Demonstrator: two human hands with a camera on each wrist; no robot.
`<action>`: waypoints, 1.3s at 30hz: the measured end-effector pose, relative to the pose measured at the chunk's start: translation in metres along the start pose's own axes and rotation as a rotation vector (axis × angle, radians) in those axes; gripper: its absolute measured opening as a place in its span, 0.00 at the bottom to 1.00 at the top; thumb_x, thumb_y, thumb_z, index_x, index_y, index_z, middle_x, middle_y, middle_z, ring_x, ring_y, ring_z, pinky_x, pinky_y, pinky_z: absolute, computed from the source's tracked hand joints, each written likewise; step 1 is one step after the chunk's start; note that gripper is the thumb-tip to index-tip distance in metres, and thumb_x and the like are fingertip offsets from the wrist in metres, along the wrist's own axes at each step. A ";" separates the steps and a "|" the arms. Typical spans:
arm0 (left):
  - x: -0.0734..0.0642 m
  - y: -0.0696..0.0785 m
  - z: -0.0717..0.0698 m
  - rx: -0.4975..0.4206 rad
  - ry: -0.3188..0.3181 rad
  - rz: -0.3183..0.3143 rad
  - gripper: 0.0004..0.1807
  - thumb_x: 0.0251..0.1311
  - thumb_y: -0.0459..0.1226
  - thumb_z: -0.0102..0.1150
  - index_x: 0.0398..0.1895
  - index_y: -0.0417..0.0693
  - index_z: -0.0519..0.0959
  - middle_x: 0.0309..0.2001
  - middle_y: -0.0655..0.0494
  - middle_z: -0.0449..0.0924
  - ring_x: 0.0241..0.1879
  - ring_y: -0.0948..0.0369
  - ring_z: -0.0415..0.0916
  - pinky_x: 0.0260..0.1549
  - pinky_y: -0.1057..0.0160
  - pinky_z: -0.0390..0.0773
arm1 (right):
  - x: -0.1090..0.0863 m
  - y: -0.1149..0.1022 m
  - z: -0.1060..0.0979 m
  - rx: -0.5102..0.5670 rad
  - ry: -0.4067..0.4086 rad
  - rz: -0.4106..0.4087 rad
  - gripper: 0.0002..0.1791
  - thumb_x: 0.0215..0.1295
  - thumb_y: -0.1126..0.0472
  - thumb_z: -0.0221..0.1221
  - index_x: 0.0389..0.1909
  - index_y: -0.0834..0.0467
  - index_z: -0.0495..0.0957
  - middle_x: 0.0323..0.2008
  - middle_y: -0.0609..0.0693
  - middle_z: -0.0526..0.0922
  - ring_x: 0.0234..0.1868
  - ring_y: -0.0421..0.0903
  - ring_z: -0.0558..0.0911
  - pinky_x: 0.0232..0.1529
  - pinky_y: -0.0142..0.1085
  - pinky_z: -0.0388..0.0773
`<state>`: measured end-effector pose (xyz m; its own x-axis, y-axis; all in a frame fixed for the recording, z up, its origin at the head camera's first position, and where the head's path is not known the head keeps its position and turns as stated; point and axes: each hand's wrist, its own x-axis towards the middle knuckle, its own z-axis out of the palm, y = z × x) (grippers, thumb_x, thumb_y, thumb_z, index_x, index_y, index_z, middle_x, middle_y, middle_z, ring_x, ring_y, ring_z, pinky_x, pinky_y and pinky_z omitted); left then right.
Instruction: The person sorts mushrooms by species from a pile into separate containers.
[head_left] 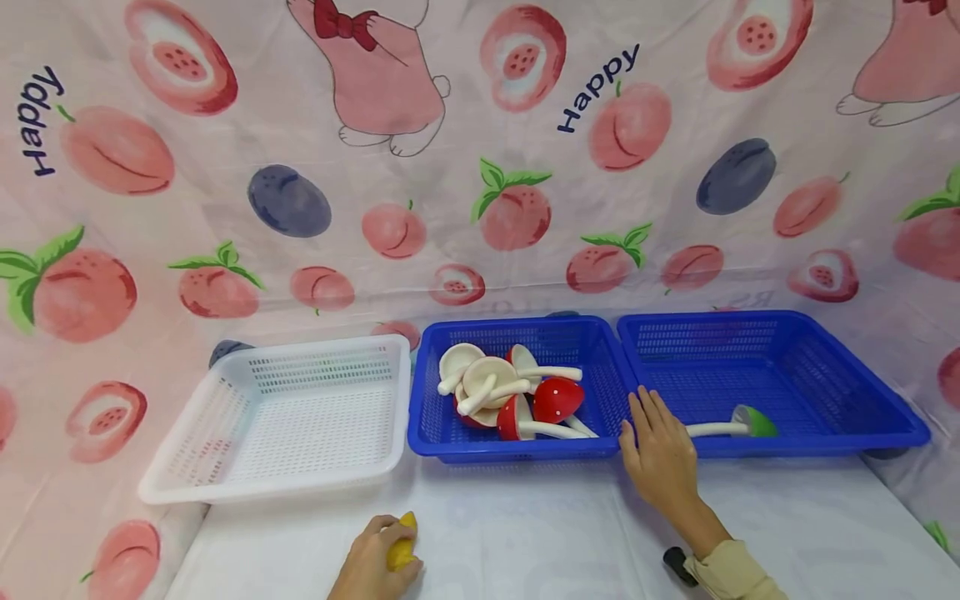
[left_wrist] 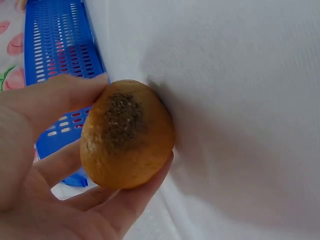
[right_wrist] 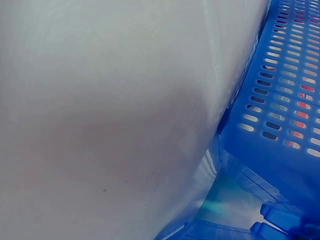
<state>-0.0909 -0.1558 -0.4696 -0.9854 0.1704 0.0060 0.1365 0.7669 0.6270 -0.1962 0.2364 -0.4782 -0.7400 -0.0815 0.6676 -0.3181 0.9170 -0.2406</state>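
Observation:
My left hand (head_left: pixel 372 560) grips a rounded yellow-orange object (left_wrist: pixel 127 135) with a dark speckled patch; its exact kind is unclear. Thumb and fingers pinch it from opposite sides, just over the white cloth. In the head view this yellow object (head_left: pixel 402 546) is partly covered by the fingers. My right hand (head_left: pixel 660 454) lies with straight fingers over the front rims where the two blue baskets meet. Beside it, the right blue basket (head_left: pixel 825 375) contains a green-capped toy mushroom (head_left: pixel 756 422). The middle blue basket (head_left: pixel 517 447) holds several red-capped toy mushrooms (head_left: pixel 558 398).
A white basket (head_left: pixel 277 487) stands at the left of the row, with its perforated bottom showing. White cloth (head_left: pixel 525 533) covers the table, and a fruit-print cloth (head_left: pixel 450 183) hangs behind. Near the right sleeve lies a small black object (head_left: pixel 678 567).

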 end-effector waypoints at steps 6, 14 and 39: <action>0.000 0.002 -0.006 -0.070 -0.049 -0.038 0.20 0.37 0.33 0.72 0.39 0.37 0.82 0.44 0.41 0.74 0.39 0.51 0.74 0.30 0.65 0.79 | 0.000 0.000 0.000 -0.001 0.012 -0.003 0.25 0.63 0.59 0.49 0.56 0.71 0.73 0.59 0.66 0.72 0.61 0.64 0.69 0.53 0.61 0.69; -0.007 0.018 -0.024 -0.178 0.071 0.036 0.19 0.35 0.32 0.75 0.37 0.41 0.83 0.46 0.42 0.75 0.42 0.47 0.76 0.31 0.62 0.82 | 0.000 -0.001 0.000 0.007 0.012 -0.002 0.25 0.63 0.59 0.50 0.56 0.71 0.73 0.59 0.66 0.72 0.61 0.64 0.69 0.52 0.62 0.69; 0.030 0.038 -0.093 -0.139 0.332 -0.028 0.20 0.44 0.31 0.73 0.44 0.40 0.82 0.52 0.45 0.76 0.46 0.51 0.77 0.38 0.60 0.82 | -0.002 0.002 0.003 0.000 0.023 -0.008 0.25 0.62 0.59 0.49 0.56 0.71 0.73 0.59 0.66 0.72 0.61 0.64 0.69 0.52 0.61 0.70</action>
<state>-0.1249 -0.1792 -0.3735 -0.9711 -0.0771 0.2258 0.1164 0.6731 0.7304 -0.1973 0.2367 -0.4818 -0.7239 -0.0799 0.6852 -0.3237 0.9165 -0.2351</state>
